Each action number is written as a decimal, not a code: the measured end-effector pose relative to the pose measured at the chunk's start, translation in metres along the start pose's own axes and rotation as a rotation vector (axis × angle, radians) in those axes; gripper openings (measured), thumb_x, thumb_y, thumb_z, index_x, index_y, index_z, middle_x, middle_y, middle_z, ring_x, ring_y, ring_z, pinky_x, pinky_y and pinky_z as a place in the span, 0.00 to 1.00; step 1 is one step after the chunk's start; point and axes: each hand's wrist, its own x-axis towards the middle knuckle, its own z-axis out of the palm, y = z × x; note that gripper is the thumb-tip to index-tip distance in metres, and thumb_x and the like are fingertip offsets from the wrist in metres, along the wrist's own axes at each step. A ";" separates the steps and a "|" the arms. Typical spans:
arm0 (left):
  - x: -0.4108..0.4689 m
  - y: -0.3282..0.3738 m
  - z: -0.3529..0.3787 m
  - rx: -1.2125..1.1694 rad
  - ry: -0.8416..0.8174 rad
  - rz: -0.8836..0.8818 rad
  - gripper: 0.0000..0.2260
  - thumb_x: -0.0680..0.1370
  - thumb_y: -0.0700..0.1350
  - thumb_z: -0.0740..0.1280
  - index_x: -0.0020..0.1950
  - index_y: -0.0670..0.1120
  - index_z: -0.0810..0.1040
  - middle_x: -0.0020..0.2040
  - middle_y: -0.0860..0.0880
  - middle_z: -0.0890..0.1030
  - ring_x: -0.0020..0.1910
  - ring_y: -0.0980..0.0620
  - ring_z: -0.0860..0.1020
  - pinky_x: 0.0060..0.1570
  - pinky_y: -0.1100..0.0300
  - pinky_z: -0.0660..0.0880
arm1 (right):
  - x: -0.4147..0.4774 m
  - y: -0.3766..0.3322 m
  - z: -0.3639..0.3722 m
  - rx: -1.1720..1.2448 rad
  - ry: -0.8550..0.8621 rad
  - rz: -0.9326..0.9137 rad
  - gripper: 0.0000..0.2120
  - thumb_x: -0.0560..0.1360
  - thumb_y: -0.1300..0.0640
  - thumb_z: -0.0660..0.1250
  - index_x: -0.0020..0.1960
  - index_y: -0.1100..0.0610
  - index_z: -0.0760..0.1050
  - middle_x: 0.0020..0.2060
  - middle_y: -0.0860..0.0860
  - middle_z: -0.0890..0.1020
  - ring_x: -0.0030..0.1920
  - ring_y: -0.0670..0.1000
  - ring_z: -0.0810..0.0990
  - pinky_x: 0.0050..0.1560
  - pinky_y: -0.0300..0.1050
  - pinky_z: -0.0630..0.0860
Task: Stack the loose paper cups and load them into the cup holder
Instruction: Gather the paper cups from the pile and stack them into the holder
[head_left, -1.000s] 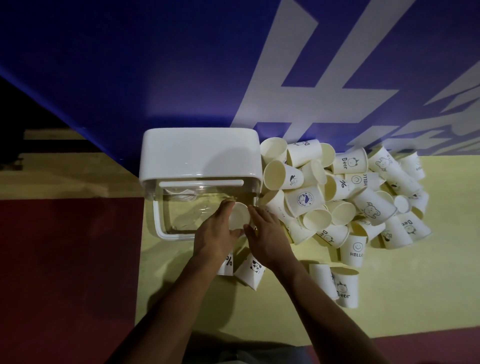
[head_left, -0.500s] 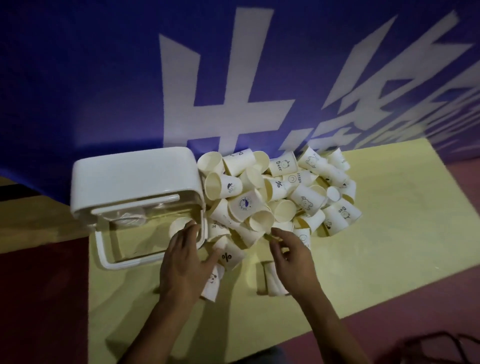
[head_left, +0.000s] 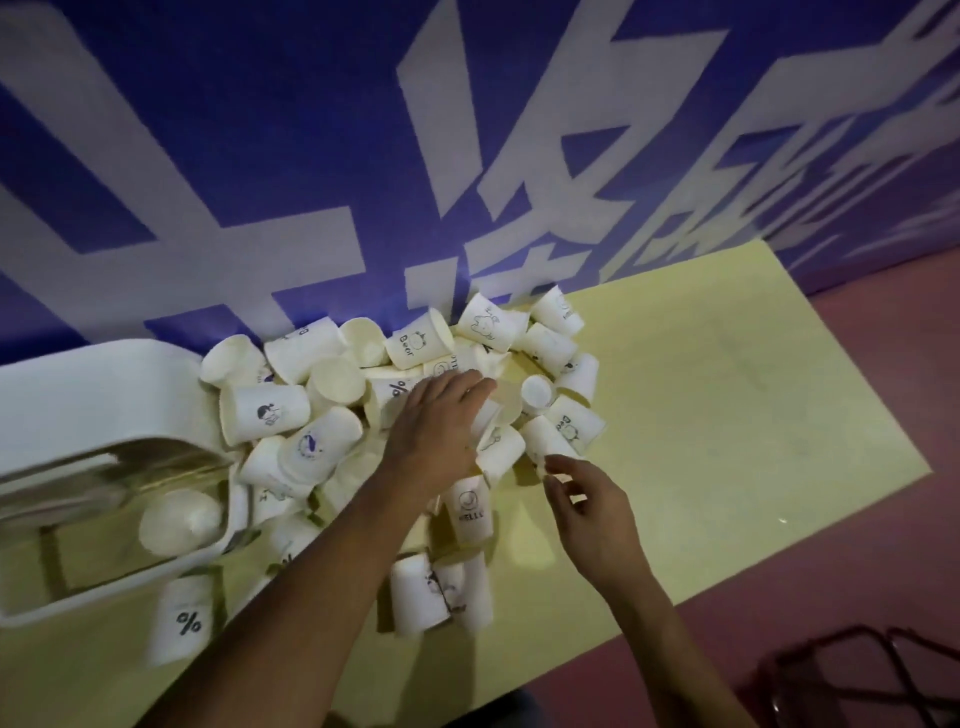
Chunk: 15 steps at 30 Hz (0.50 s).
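A heap of loose white paper cups (head_left: 291, 410), some printed with bears, "Hello" or a percent sign, lies on the yellow table (head_left: 727, 415). The cup holder (head_left: 93, 395), a white box with a clear front, lies at the left with a stack of cups (head_left: 176, 519) inside it. My left hand (head_left: 441, 426) reaches across the heap, its fingers stretched flat over a cup lying on its side (head_left: 506, 405). My right hand (head_left: 587, 499) hovers with loosely curled fingers, its fingertips right at the end of another lying cup (head_left: 545, 441); contact is unclear.
Loose cups lie near the table's front: two side by side (head_left: 441, 592) and a percent-sign cup (head_left: 179, 618). A blue banner wall with white characters (head_left: 467, 156) stands right behind the heap. A dark red frame (head_left: 857, 675) sits on the red floor at the lower right.
My left hand has left the cup holder and moved right onto the heap. My right hand has shifted right to the heap's near edge. The camera has turned right and closer.
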 end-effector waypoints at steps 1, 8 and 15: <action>0.008 0.001 0.004 0.044 -0.037 0.006 0.37 0.75 0.48 0.72 0.81 0.53 0.59 0.80 0.53 0.62 0.79 0.49 0.58 0.79 0.51 0.52 | 0.006 0.005 -0.008 0.003 0.003 0.010 0.11 0.82 0.57 0.67 0.63 0.51 0.81 0.56 0.41 0.83 0.49 0.40 0.80 0.46 0.35 0.76; 0.023 -0.007 0.026 0.163 -0.079 0.066 0.33 0.69 0.50 0.76 0.73 0.51 0.72 0.71 0.51 0.75 0.71 0.47 0.71 0.74 0.51 0.52 | 0.045 0.034 -0.048 0.029 -0.008 0.046 0.11 0.82 0.58 0.67 0.63 0.53 0.81 0.58 0.44 0.83 0.48 0.36 0.80 0.45 0.26 0.73; 0.014 0.008 -0.006 -0.228 0.153 -0.166 0.30 0.67 0.61 0.78 0.64 0.50 0.74 0.57 0.54 0.81 0.56 0.51 0.78 0.61 0.55 0.70 | 0.110 0.013 -0.053 -0.044 -0.013 -0.003 0.12 0.80 0.54 0.70 0.62 0.54 0.81 0.58 0.47 0.84 0.45 0.39 0.82 0.44 0.29 0.73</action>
